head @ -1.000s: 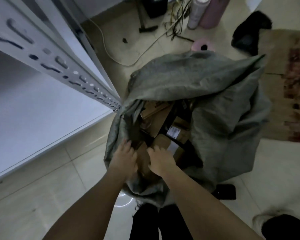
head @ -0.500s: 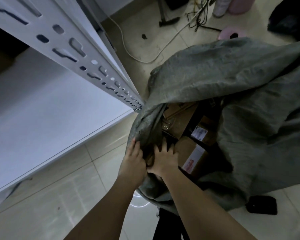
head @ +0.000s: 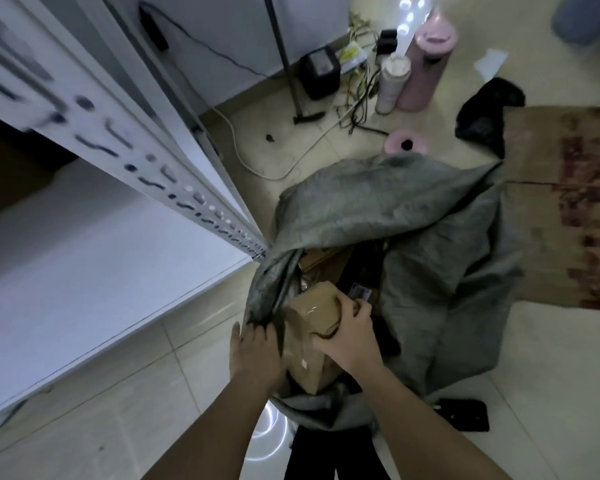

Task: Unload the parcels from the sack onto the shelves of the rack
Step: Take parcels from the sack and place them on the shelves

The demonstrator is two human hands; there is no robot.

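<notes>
Head view: right hand curled around parcel; left hand flat beside.

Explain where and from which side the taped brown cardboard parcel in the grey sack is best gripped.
Grip the taped brown cardboard parcel across its two opposite long sides, coming from above through the grey sack mouth. It lies tilted, upper end raised, sides exposed. The right hand already clamps the right edge; the left hand touches the left side.

Sack sat right of rack; parcel in its mouth between my left hand and right hand.
</notes>
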